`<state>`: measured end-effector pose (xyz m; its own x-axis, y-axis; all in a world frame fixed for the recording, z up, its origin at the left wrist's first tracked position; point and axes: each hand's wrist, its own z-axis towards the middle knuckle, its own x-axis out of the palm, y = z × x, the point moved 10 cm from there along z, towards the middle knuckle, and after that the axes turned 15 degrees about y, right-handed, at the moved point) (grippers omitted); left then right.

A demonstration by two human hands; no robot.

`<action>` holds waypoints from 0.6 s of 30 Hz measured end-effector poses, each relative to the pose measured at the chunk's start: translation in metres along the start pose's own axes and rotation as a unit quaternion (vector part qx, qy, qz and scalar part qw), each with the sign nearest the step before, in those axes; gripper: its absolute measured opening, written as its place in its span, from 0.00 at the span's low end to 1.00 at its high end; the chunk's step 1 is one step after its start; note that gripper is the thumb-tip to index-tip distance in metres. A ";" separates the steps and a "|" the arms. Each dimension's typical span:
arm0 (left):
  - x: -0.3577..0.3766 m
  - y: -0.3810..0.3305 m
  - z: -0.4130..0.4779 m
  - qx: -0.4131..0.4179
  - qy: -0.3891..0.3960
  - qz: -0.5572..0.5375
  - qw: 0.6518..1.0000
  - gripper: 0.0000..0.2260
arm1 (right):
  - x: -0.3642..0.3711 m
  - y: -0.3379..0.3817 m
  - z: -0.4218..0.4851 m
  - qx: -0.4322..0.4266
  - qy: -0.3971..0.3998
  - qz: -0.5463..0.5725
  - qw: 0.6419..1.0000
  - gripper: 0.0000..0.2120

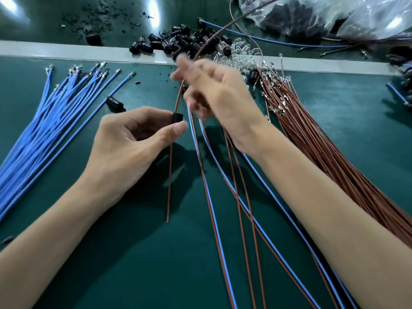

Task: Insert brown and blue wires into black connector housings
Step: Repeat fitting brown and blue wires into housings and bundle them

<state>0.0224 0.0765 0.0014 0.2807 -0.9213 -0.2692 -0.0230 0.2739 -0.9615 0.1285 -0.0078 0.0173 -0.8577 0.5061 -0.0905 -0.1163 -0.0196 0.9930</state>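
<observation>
The black housing (177, 118) sat right at centre, pinched between the thumb and forefinger of the left hand (124, 141), lifted off the green surface (133, 264). One brown wire (169, 175) ran past it: its cut end hung low toward me, and its upper length arced up and away past the right hand (220, 101). From where I sat, I judged the brown lead was being seated in that housing. Whether its terminal was fully home I couldn't tell, since the fingers covered the entry.

The next move, as I read it, called for a blue lead to go into the same housing, with the left hand's pinch holding the body steady.

The left hand rested low, palm turned inward, other fingers loosely tucked. The right hand hovered higher and was badly blurred. Its fingers were curled, and a sheaf of paired wires (209, 197), brown beside blue, streamed out from under its palm, so it looked to be gripping those. Whether its fingertips also pinched the single brown wire, the blur hid.

Further out, blue wires (40, 130) fanned on the left and the brown bundle (316, 139) lay on the right. A heap of spare housings (178, 43) sat beyond, with a plastic bag (334, 12) at the far right.
</observation>
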 end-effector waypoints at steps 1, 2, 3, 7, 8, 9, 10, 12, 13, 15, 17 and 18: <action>0.000 0.000 0.000 -0.001 -0.001 -0.001 1.000 0.07 | -0.006 0.000 -0.001 -0.011 -0.025 0.065 0.997 0.11; 0.000 0.000 -0.001 0.000 0.001 0.001 1.000 0.06 | -0.012 0.001 -0.001 -0.023 -0.051 0.104 0.993 0.10; 0.001 0.000 -0.001 0.001 0.004 0.003 1.000 0.06 | -0.016 0.001 -0.002 -0.032 -0.069 0.115 0.990 0.10; 0.002 -0.001 0.000 0.004 0.010 0.007 1.000 0.06 | -0.009 0.003 0.001 -0.016 -0.005 0.010 1.000 0.11; 0.002 -0.001 0.000 0.005 0.012 0.009 1.000 0.06 | -0.003 0.000 0.001 0.007 0.028 -0.029 0.999 0.11; 0.003 -0.002 0.000 0.007 0.014 0.010 1.000 0.06 | 0.000 -0.003 0.001 0.024 0.053 -0.046 0.997 0.11; 0.004 -0.002 0.000 0.007 0.015 0.011 1.000 0.06 | 0.001 -0.004 0.001 0.029 0.060 -0.037 0.997 0.10; 0.003 -0.001 -0.001 0.004 0.010 0.008 1.000 0.05 | -0.006 -0.002 0.000 0.015 0.024 0.045 0.999 0.09; 0.002 -0.001 -0.001 0.004 0.008 0.007 1.000 0.05 | -0.011 -0.001 -0.001 0.000 -0.005 0.097 0.995 0.09; 0.001 -0.001 -0.001 0.006 0.008 0.006 1.000 0.05 | -0.015 0.000 -0.001 -0.026 -0.034 0.147 0.988 0.11; 0.001 -0.001 -0.001 0.008 0.010 0.006 1.000 0.06 | -0.007 0.001 0.001 -0.017 0.001 0.066 0.998 0.11; 0.002 -0.001 0.000 0.010 0.015 0.008 1.000 0.06 | 0.002 -0.001 0.002 0.004 0.037 -0.014 0.999 0.11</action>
<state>0.0227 0.0736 0.0021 0.2520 -0.9247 -0.2854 -0.0081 0.2929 -0.9561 0.1280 -0.0056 0.0165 -0.8886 0.4417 -0.1235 -0.1369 0.0017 0.9906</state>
